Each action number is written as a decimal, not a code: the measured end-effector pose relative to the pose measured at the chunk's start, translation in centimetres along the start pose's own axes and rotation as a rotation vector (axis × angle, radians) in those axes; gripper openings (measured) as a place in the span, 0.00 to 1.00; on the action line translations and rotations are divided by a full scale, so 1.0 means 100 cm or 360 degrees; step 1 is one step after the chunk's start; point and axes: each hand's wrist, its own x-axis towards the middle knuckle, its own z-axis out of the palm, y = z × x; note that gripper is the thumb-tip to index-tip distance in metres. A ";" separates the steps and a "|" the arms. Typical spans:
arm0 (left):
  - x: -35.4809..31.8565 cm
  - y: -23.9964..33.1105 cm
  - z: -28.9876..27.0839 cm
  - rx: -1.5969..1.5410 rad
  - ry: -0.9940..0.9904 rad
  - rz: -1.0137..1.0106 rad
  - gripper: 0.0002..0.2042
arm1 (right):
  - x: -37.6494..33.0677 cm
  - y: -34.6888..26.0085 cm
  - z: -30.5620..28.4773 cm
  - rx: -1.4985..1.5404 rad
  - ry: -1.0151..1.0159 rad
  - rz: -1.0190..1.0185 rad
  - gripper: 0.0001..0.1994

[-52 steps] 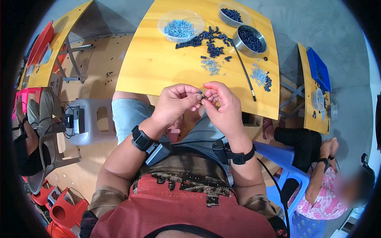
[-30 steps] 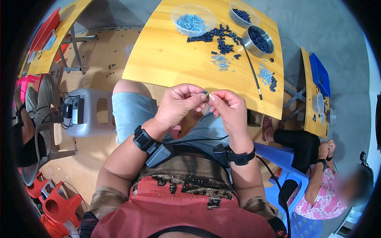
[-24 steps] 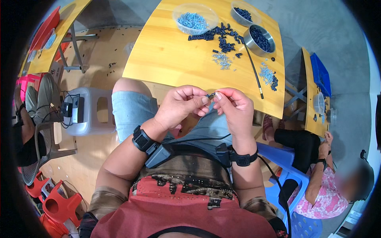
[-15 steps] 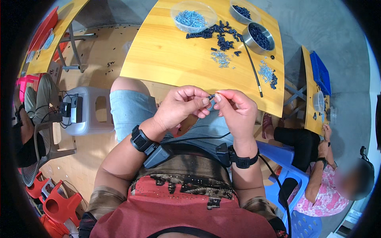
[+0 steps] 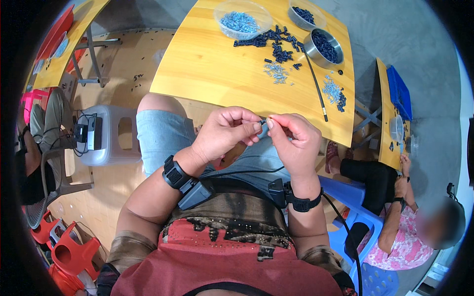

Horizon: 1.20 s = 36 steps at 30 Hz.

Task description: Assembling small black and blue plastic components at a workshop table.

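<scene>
Just off the near edge of the yellow table [image 5: 197, 74], my two hands meet above my lap. My left hand [image 5: 229, 129] pinches a small black part [image 5: 262, 121] between thumb and forefinger. The fingertips of my right hand [image 5: 295, 135] are pressed together at the other end of that part; whatever small piece they grip is mostly hidden. On the table lie a loose heap of black cylindrical parts [image 5: 281, 54], a scatter of small silvery pieces [image 5: 276, 72] and a second silvery pile [image 5: 332, 91] with black parts beside it.
Toward the table's far side stand a clear bowl [image 5: 219, 27] of bluish-silver pieces, a clear tub [image 5: 321, 22] and a metal bowl [image 5: 307, 48], both with black parts. A thin black stick [image 5: 316, 84] lies at right. Another person [image 5: 402, 237] sits at right; a grey stool [image 5: 111, 148] stands left.
My hands stay almost in place, with only a slight shift of the fingertips round the small black part. The view has moved a little.
</scene>
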 end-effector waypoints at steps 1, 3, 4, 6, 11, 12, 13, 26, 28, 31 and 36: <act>0.000 0.000 0.000 -0.0002 0.0003 0.0002 0.06 | 0.000 0.001 -0.001 0.0000 -0.0004 -0.0002 0.03; -0.001 -0.002 -0.001 0.0069 0.0027 0.0029 0.05 | -0.001 0.002 -0.002 -0.0078 -0.0085 -0.0101 0.03; -0.001 -0.001 -0.002 0.0067 0.0029 0.0031 0.05 | -0.001 0.001 -0.001 -0.0078 -0.0089 -0.0103 0.03; -0.002 0.000 -0.003 0.0114 0.0006 0.0008 0.06 | -0.001 0.000 -0.001 -0.0100 -0.0088 -0.0103 0.03; -0.005 0.002 -0.001 0.0100 0.0034 0.0042 0.05 | -0.002 -0.002 0.003 -0.0120 -0.0015 -0.0148 0.03; -0.006 0.003 -0.001 0.0104 0.0035 0.0073 0.05 | -0.003 -0.002 0.005 -0.0095 0.0036 -0.0143 0.04; -0.006 0.002 -0.002 0.0104 0.0037 0.0076 0.05 | -0.003 -0.003 0.006 -0.0094 0.0034 -0.0146 0.04; -0.007 0.000 -0.004 0.0118 0.0085 0.0131 0.05 | -0.005 -0.006 0.013 -0.0165 0.0072 -0.0167 0.03; -0.007 0.000 -0.004 0.0114 0.0101 0.0126 0.05 | -0.005 -0.006 0.013 -0.0206 0.0057 -0.0206 0.03; -0.006 -0.002 -0.005 0.0099 0.0109 0.0158 0.05 | -0.003 -0.007 0.015 -0.0212 0.0072 -0.0225 0.03; -0.007 -0.002 -0.006 0.0157 0.0145 0.0109 0.05 | -0.001 -0.010 0.019 -0.0225 0.0136 -0.0282 0.03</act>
